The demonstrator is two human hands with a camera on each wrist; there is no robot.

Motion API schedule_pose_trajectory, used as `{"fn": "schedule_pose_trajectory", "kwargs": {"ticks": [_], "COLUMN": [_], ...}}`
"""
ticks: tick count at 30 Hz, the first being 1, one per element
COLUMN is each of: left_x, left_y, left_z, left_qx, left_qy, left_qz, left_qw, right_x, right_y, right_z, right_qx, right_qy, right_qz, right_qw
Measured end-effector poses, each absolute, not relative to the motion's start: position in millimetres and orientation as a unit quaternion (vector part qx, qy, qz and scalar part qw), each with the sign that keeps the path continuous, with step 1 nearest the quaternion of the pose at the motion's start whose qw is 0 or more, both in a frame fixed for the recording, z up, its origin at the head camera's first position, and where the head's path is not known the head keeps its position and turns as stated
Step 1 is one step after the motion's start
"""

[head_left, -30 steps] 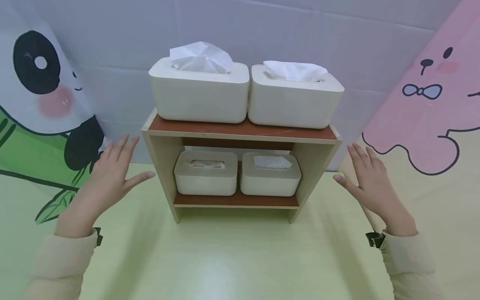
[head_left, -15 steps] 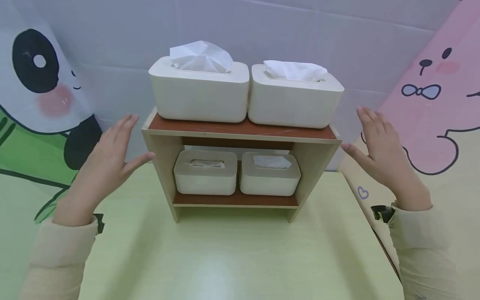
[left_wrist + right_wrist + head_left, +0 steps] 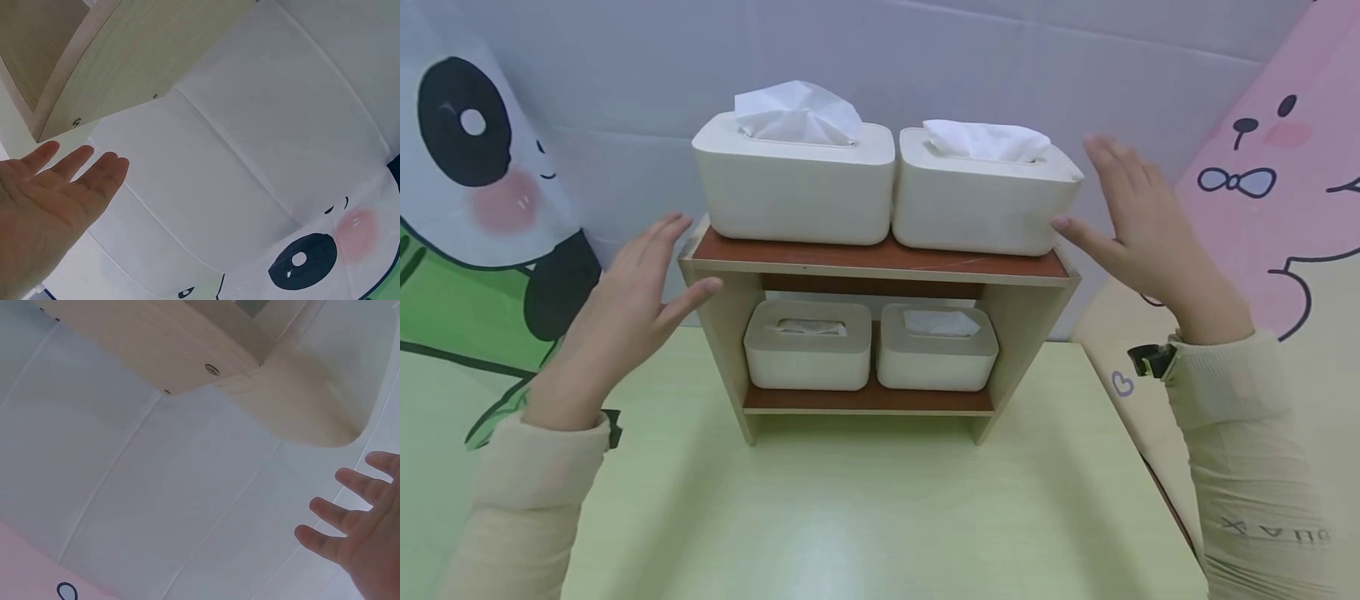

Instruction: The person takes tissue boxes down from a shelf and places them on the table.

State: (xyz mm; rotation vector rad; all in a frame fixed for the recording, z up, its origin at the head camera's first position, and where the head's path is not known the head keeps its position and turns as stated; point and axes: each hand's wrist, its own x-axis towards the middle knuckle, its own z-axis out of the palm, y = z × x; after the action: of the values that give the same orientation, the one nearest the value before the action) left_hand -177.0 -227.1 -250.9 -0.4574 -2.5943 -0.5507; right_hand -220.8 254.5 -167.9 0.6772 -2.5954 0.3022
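Note:
Two cream tissue boxes stand side by side on top of a small wooden shelf point(image 3: 880, 265) in the head view: a left one point(image 3: 793, 192) and a right one point(image 3: 985, 204), each with white tissue poking out. My right hand point(image 3: 1150, 229) is raised beside the top right tissue box, fingers straight; in the right wrist view a gap shows between its fingers point(image 3: 325, 544) and the box point(image 3: 312, 406). My left hand point(image 3: 625, 312) hovers left of the shelf's upper corner, fingers extended, holding nothing. The left wrist view shows its fingers near the shelf's side panel point(image 3: 125, 69).
Two more tissue boxes, a left one point(image 3: 808, 346) and a right one point(image 3: 937, 346), sit on the lower shelf board. The shelf stands on a pale table point(image 3: 850, 500) before a light backdrop point(image 3: 647, 67). Cartoon-printed cloths flank it, a panda left and a pink animal right.
My right hand has risen from beside the shelf's side to the level of the top right tissue box and moved inward. My left hand has risen slightly. The boxes have not moved.

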Motion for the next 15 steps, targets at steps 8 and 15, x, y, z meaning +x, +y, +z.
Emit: {"fn": "schedule_pose_trajectory", "kwargs": {"ticks": [8,15], "left_x": [-186,-194], "left_y": [-222,-218], "left_z": [-250,-251], "left_qx": [-0.170,-0.176], "left_qy": [-0.937,-0.935], "left_qz": [-0.213,-0.222], "left_qw": [0.220,0.212], "right_x": [-237,-252], "right_y": [240,234], "right_z": [-149,-143], "right_qx": [0.246,0.249], "right_qy": [-0.949,-0.952], "right_qz": [0.091,0.115], "right_qw": [0.177,0.137]}}
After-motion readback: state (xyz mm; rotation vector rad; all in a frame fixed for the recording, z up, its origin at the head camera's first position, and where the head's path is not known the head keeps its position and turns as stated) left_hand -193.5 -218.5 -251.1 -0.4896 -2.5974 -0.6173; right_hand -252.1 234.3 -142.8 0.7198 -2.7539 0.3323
